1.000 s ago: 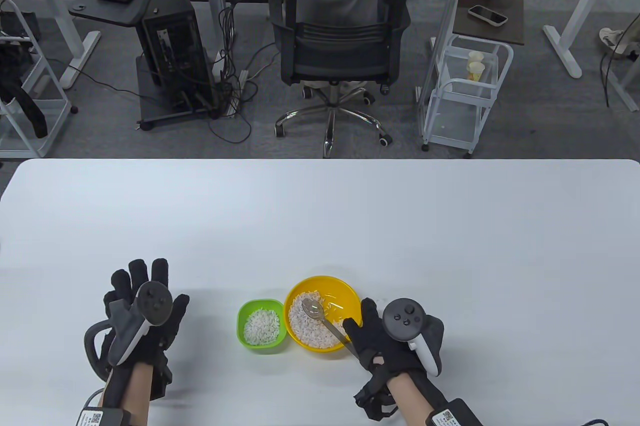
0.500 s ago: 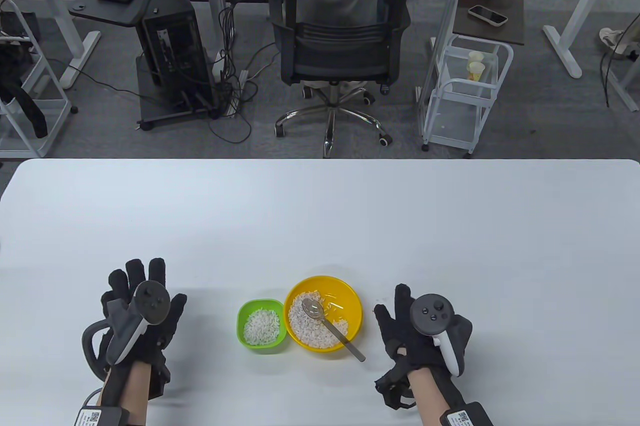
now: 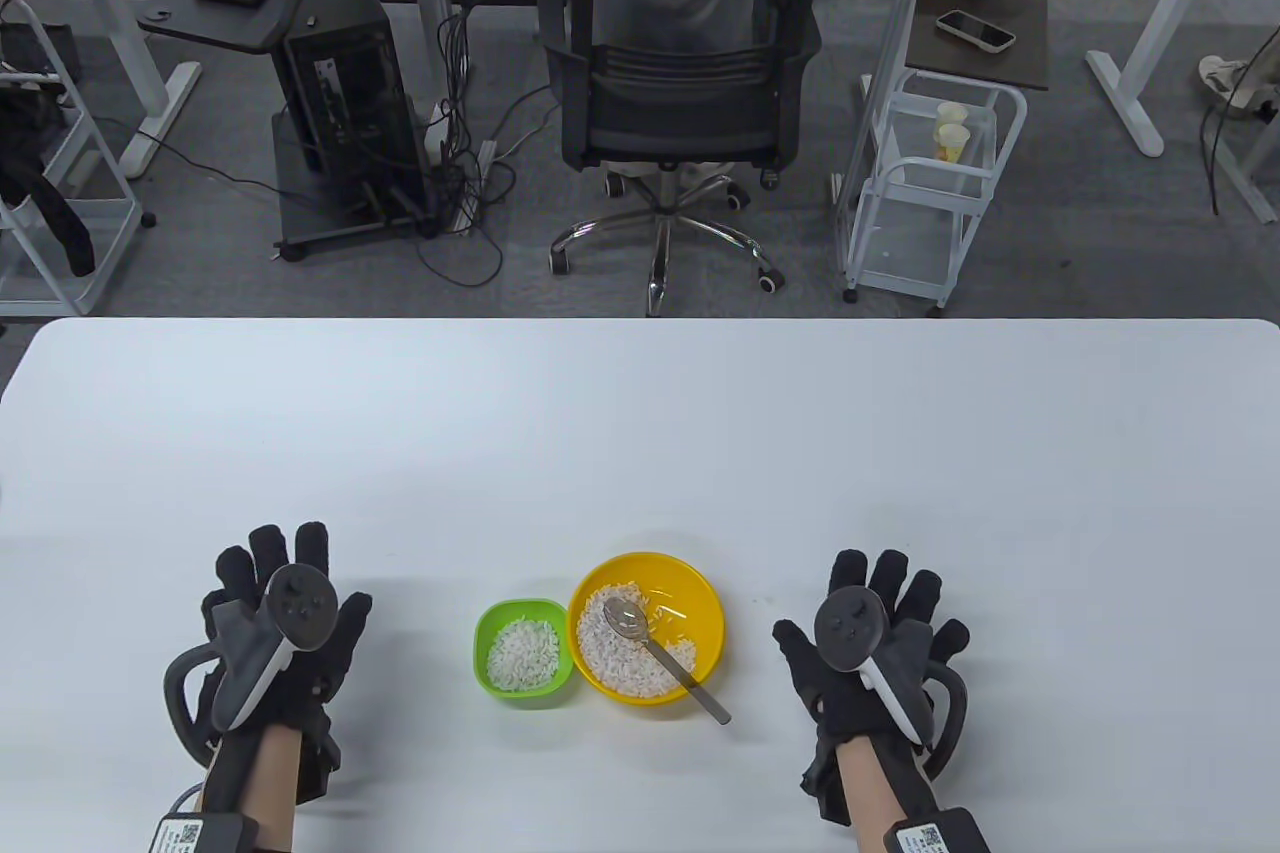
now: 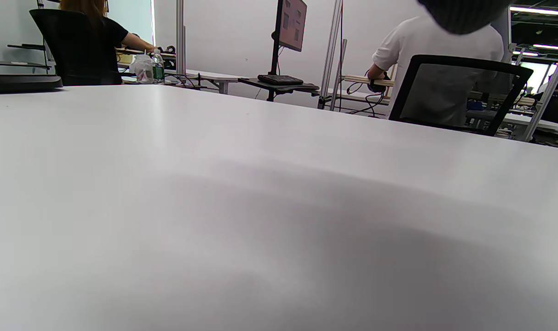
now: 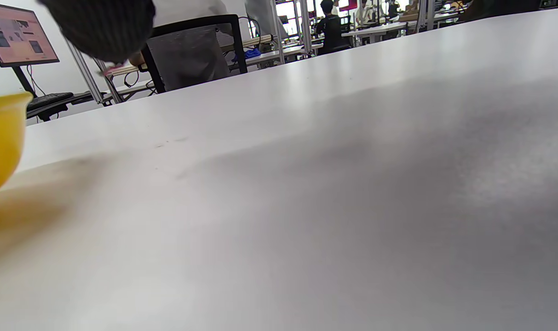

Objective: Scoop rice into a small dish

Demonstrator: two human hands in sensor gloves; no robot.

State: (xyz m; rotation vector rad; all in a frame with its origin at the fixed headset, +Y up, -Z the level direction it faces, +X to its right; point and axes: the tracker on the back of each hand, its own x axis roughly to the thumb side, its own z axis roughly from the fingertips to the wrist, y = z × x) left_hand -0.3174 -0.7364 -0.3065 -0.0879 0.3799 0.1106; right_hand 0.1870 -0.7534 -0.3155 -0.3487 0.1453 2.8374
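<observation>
A yellow bowl [image 3: 700, 608] with white rice stands near the table's front edge; its side shows at the left of the right wrist view [image 5: 0, 138]. A metal spoon [image 3: 668, 661] lies in it, handle over the rim toward the front right. A small green dish [image 3: 488, 624] with a heap of rice [image 3: 523, 655] touches the bowl's left side. My left hand [image 3: 285, 593] rests flat and open on the table, left of the dish. My right hand [image 3: 875, 618] lies flat and open, right of the bowl, apart from the spoon. Both hands are empty.
The white table [image 3: 640, 433] stretches wide behind the bowls. Beyond its far edge stand an office chair [image 3: 680, 83], a computer cart [image 3: 330, 93] and a white wire trolley [image 3: 930, 183].
My right hand has let go of the spoon handle and moved right, spreading flat on the table. The spoon stays in the yellow bowl. My left hand has barely moved.
</observation>
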